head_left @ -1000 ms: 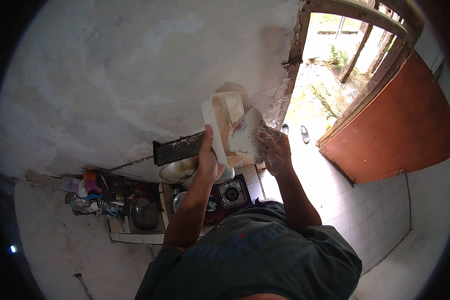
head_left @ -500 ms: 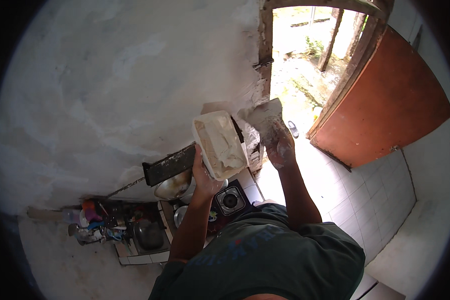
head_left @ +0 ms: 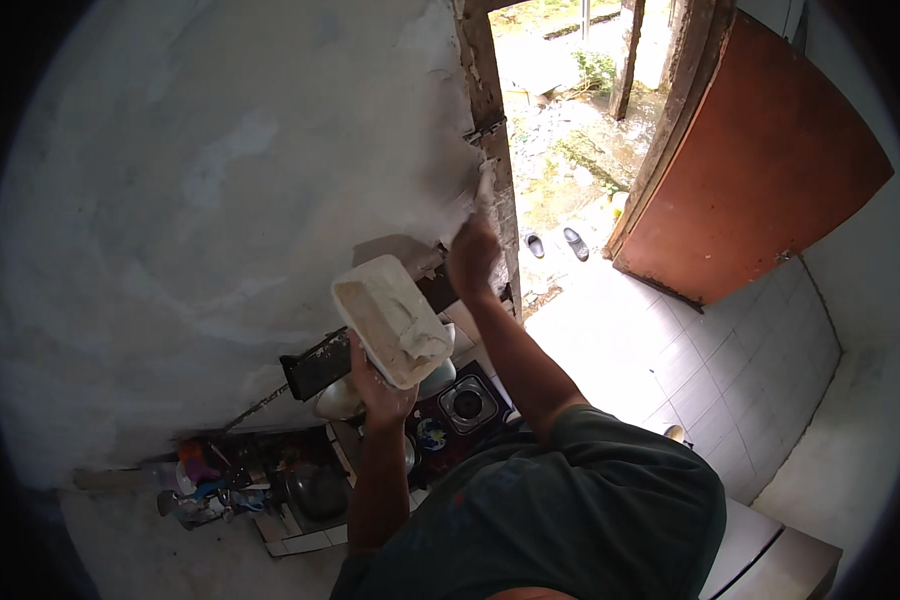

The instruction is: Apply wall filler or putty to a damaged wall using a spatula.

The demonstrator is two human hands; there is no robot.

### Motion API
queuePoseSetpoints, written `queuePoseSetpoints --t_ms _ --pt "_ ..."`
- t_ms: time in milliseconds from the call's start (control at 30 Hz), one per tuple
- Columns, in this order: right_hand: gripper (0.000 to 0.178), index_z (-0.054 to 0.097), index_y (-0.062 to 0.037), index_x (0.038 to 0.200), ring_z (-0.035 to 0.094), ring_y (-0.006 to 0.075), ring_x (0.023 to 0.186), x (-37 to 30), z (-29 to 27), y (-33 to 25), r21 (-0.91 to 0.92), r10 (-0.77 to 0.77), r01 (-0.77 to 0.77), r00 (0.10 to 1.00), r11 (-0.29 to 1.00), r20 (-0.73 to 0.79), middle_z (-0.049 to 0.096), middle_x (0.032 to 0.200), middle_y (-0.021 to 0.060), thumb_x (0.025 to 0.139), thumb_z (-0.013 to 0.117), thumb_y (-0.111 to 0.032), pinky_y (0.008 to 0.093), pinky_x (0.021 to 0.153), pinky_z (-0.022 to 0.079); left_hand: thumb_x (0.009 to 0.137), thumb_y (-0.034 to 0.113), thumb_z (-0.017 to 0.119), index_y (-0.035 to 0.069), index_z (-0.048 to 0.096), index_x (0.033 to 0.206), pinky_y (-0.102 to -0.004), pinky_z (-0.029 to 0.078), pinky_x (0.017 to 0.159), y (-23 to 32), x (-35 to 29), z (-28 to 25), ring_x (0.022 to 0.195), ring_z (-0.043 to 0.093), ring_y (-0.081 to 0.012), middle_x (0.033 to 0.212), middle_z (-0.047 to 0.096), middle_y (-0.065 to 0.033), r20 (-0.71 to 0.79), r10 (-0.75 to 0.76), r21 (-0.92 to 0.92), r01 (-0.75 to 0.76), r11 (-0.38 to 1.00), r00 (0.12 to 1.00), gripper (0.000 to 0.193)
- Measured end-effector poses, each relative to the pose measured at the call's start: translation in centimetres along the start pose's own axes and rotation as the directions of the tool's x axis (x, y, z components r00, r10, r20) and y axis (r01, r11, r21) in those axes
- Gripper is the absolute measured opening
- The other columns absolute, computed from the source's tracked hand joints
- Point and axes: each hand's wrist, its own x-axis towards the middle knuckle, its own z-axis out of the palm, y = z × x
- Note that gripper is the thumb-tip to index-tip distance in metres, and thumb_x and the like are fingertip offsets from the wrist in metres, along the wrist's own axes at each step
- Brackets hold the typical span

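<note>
My left hand (head_left: 380,397) is closed on a white rectangular tub (head_left: 355,318) from below and its near side. Thick off-white filler paste (head_left: 405,325) lies in the tub, heaped toward one side. My right hand (head_left: 474,260) is closed around a putty knife (head_left: 486,188), seen nearly edge-on and smeared with pale paste. Its blade is against or very near the wall edge beside the door frame (head_left: 485,80); exact contact cannot be made out. Rough, broken plaster shows along that edge.
A patchy grey-white wall (head_left: 230,200) fills the left. Below are a dark shelf (head_left: 315,368), a gas stove (head_left: 467,402), a sink (head_left: 315,490) and clustered kitchenware (head_left: 210,490). An orange-brown door (head_left: 760,180) stands open at right; dark shoes (head_left: 575,243) lie by the doorway.
My right hand has moved left and turned the putty knife from broadside to edge-on at the wall edge. The tub in my left hand has shifted left and lower in view.
</note>
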Motion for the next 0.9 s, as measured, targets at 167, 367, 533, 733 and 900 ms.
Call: queuePoseSetpoints --t_ms 167,367,533,733,900 --pt "0.054 0.043 0.0029 0.138 0.064 0.0451 0.076 -1.8 0.2 -6.0 -0.006 -0.046 0.047 0.993 0.999 0.112 0.065 0.089 0.0269 0.087 0.057 -0.004 0.0528 0.068 0.05 0.102 0.051 0.034 0.011 0.032 0.148 -0.0523 0.039 0.107 1.3 -1.3 -0.2 0.131 0.045 -0.0309 0.145 0.041 -0.0117 -0.064 0.036 0.028 -0.034 0.999 0.997 0.062" --pt "0.053 0.045 0.0007 0.138 0.064 0.0438 0.068 -3.2 -4.7 -3.8 0.014 -0.242 0.245 0.948 0.97 0.206 0.063 0.075 0.0247 0.087 0.055 -0.006 0.0511 0.058 0.05 0.101 0.055 0.035 0.016 0.032 0.149 -0.0531 0.039 0.107 1.8 -0.7 -0.5 0.131 0.045 -0.0311 0.146 0.042 -0.0092 -0.084 0.07 0.067 -0.064 0.996 0.994 0.063" --pt "0.024 0.065 0.0015 0.094 0.062 0.047 0.071 0.8 -6.7 3.4 -0.067 0.106 -0.1 0.988 0.993 0.11 0.061 0.071 0.0282 0.087 0.052 -0.018 0.0539 0.064 0.048 0.101 0.054 0.035 0.016 0.031 0.15 -0.0528 0.039 0.107 1.6 -0.5 -0.1 0.132 0.044 -0.0307 0.146 0.041 -0.0087 -0.054 0.068 -0.002 -0.068 0.998 0.996 0.063" --pt "0.024 0.064 0.0019 0.093 0.063 0.0454 0.074 2.9 -5.2 5.9 -0.038 0.028 -0.027 0.999 0.999 0.026 0.064 0.077 0.0268 0.087 0.052 -0.018 0.052 0.067 0.048 0.1 0.055 0.037 0.016 0.03 0.15 -0.0528 0.039 0.107 1.1 -0.8 -0.2 0.131 0.045 -0.0304 0.146 0.041 -0.0085 -0.033 0.039 -0.007 -0.039 0.999 0.999 0.064" --pt "0.028 0.067 -0.001 0.103 0.064 0.0454 0.081 2.9 -4.6 2.5 -0.098 0.07 -0.057 0.988 0.994 0.136 0.066 0.083 0.0268 0.089 0.051 -0.02 0.0535 0.073 0.049 0.102 0.049 0.036 0.013 0.033 0.148 -0.0507 0.042 0.105 0.9 -1.6 0.0 0.129 0.047 -0.0297 0.143 0.044 -0.0101 -0.048 0.049 -0.027 -0.05 0.998 0.998 0.058"
